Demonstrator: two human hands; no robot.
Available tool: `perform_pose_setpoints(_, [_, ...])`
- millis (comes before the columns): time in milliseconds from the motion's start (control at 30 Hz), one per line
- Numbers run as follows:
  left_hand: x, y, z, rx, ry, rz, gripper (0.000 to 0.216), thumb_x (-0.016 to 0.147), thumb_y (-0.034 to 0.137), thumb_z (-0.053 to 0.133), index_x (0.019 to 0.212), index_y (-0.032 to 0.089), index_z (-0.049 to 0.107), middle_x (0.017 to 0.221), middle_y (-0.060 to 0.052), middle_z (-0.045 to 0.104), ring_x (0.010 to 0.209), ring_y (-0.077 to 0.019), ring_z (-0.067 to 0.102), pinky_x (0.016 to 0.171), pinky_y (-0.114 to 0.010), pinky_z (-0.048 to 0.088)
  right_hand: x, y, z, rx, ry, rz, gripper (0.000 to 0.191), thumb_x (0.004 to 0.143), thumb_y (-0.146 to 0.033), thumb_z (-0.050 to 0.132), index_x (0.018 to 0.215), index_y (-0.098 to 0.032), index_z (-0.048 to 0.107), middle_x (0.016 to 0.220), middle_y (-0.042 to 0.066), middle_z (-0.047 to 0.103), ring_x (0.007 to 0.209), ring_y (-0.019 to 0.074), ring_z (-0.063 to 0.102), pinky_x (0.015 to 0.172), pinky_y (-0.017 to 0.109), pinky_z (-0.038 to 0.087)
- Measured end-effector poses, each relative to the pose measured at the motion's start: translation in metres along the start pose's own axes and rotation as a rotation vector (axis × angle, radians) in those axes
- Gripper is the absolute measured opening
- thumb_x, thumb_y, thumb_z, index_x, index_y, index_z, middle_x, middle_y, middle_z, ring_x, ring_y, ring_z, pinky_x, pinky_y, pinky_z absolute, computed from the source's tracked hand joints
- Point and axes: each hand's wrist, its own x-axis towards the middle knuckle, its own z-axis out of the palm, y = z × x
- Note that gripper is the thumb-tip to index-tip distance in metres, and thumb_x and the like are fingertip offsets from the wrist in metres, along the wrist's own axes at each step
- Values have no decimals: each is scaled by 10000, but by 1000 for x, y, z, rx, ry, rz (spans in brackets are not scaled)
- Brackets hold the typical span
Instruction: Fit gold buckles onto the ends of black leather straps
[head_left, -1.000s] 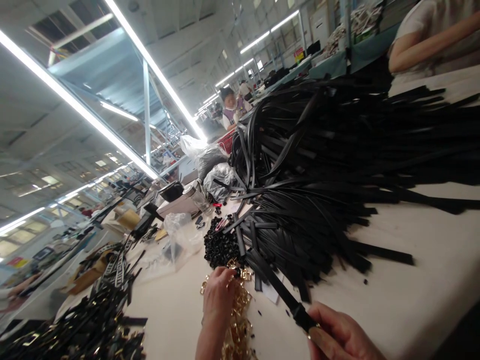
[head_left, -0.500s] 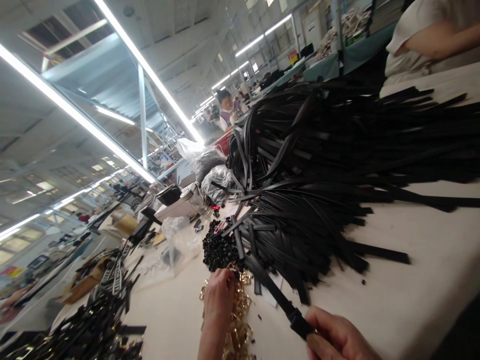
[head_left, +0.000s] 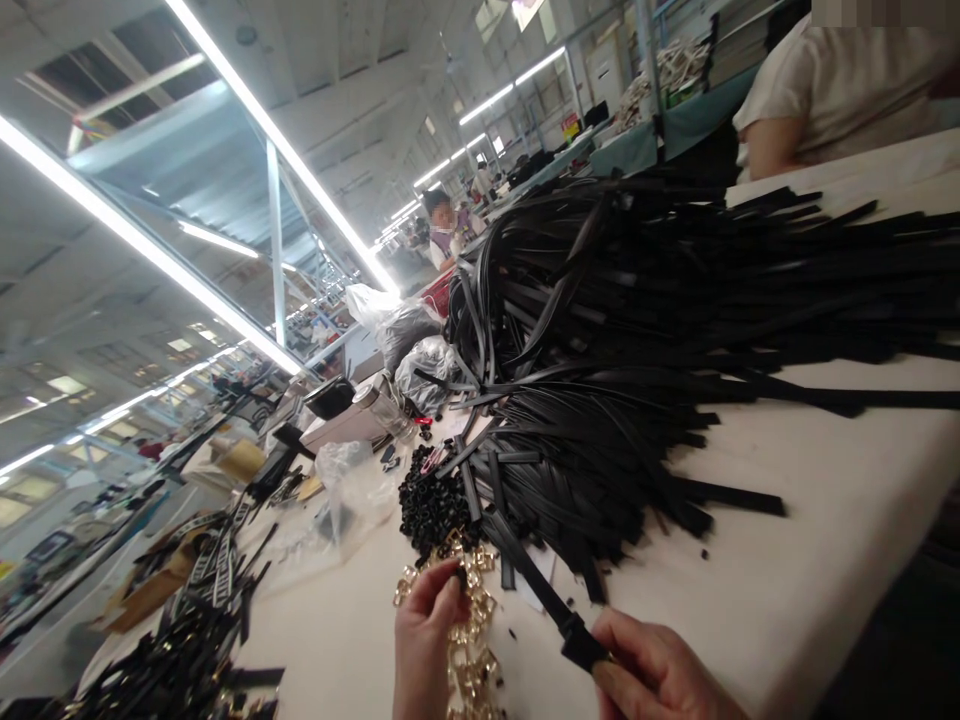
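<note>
My left hand is closed in a pinch on a small black loop, held just above a heap of gold-coloured buckles. Behind it lies a pile of small black loops. At the lower right, my right hand grips the near end of a black strap. The strap slants away toward the strap pile, and one loop sits around it close to my fingers. Part of what the right fingers cover is hidden.
A large heap of black straps covers the table's far right. Finished-looking straps with gold pieces lie at lower left. Plastic bags, a glass jar and a box stand further back. Another person sits across the table.
My left hand has drawn back from the edge of the loop pile, and a small black loop now shows between its fingers. My right hand still holds the strap. The view has shifted slightly.
</note>
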Motion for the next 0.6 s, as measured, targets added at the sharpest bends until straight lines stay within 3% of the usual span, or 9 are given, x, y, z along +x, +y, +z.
perform_pose_setpoints(100, [-37, 2, 15, -435, -53, -234, 388, 556, 429, 871, 808, 166, 739, 636, -20, 687, 540, -138, 602, 527, -243, 482, 0, -1, 5, -69, 19, -13, 322, 930, -467, 481, 816, -169, 527, 673, 2, 615, 509, 89, 536, 488, 185, 410])
perform_pose_setpoints(200, [-66, 4, 35, -611, -96, -282, 348, 518, 388, 910, 724, 171, 734, 540, 14, 626, 470, -98, 554, 462, -190, 423, -1, -2, 8, -129, 50, -22, 227, 920, -363, 493, 811, -171, 546, 656, -10, 616, 483, 85, 518, 465, 178, 400])
perform_pose_setpoints(400, [-85, -2, 62, -659, -93, -338, 347, 495, 370, 925, 723, 184, 741, 558, 5, 644, 472, -84, 517, 443, -170, 386, -3, -10, 9, -216, 55, -22, 214, 904, -366, 533, 852, -169, 599, 665, -5, 638, 493, 94, 531, 461, 177, 388])
perform_pose_setpoints(600, [-83, -5, 58, -625, -73, -324, 365, 475, 399, 929, 725, 203, 748, 576, 4, 648, 463, -78, 494, 451, -178, 393, -5, -13, 9, -290, 56, -46, 196, 886, -358, 549, 820, -177, 584, 636, -10, 613, 498, 94, 533, 453, 169, 374])
